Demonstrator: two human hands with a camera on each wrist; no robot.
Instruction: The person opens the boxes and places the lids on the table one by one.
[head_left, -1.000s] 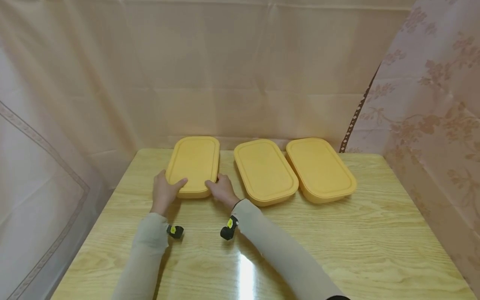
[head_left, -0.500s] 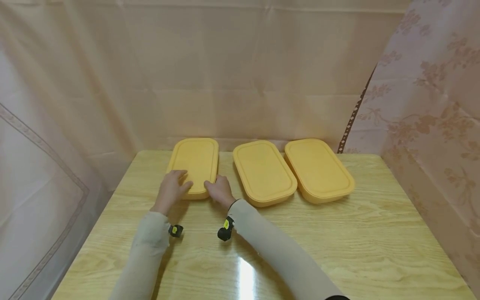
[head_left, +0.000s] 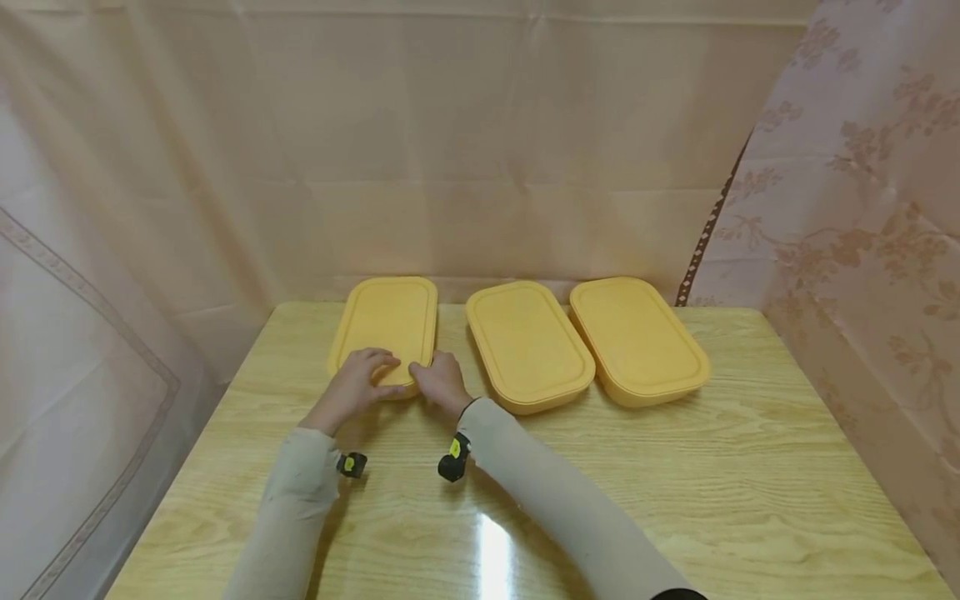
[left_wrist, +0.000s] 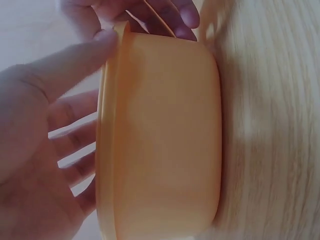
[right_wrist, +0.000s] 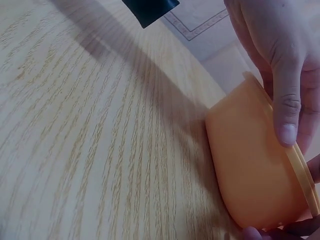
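A yellow lidded food container [left_wrist: 165, 135] stands on the table at the left, its lid [head_left: 390, 317] in place. My left hand [head_left: 352, 387] reaches over the front of the lid, fingers spread above its top and the thumb at the front rim. In the right wrist view the left thumb [right_wrist: 287, 120] lies straight along that rim. My right hand [head_left: 442, 383] grips the front right corner, thumb on the lid's edge and fingers round the side. The left wrist view shows the right fingers [left_wrist: 185, 15] against the container's wall.
Two more yellow lidded containers stand to the right, a middle one [head_left: 531, 346] and a right one [head_left: 637, 337], close together and slanted. The wooden table [head_left: 675, 483] ends at a beige curtain [head_left: 480, 150] behind them. Patterned cloth [head_left: 885, 250] hangs at the right.
My left hand has left the container's left side and moved right over the lid, its thumb now at the front rim. The right hand keeps its grip on the corner.
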